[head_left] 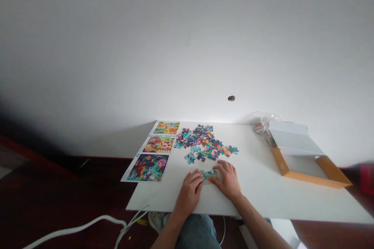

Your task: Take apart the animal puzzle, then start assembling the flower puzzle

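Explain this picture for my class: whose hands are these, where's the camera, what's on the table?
There is no machine: a person works bare-handed, wearing a camera on the head that looks forward and down. The left hand and right hand touch a small teal-and-yellow jigsaw section, which they partly cover. On the flat white tabletop also lie a heap of multicoloured jigsaw pieces, a paper sheet with three printed pictures, an open orange-and-white cardboard box and a clear plastic bag.

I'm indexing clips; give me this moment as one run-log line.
left hand: on puzzle pieces; right hand: on same pieces; loose pieces: piled beyond hands; picture sheet: left; box: open, right
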Available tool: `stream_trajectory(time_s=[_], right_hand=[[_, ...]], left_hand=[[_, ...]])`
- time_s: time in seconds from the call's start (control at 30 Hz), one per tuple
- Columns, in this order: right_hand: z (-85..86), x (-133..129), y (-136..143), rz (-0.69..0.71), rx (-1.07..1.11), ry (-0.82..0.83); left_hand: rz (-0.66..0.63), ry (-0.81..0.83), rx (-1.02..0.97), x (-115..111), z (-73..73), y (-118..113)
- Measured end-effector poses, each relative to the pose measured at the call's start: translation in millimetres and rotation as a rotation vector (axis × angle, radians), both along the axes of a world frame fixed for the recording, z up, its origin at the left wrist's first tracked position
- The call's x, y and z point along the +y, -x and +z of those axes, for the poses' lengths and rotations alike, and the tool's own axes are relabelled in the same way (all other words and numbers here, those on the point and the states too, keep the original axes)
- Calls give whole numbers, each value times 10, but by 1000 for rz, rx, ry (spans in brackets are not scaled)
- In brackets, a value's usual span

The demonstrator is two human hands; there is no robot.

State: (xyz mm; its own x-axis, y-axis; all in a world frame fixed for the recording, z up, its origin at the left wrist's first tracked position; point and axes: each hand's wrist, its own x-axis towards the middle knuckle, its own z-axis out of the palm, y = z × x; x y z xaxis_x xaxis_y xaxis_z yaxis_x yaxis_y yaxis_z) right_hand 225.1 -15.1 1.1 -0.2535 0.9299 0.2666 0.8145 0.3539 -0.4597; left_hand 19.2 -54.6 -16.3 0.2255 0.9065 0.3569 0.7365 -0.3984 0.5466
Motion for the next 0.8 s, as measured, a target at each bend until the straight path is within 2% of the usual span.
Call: stream_trajectory(time_s=[0.47,0.7,0.8], right_hand=[[19,-8,17,3,19,35],[41,-8,22,-11,26,44],[27,-5,25,-15,28,41]], left_hand=[[-48,-17,12,8,-2,77],[100,-50,-25,6,-74,77],[86,-60,-21,-14,-76,67]])
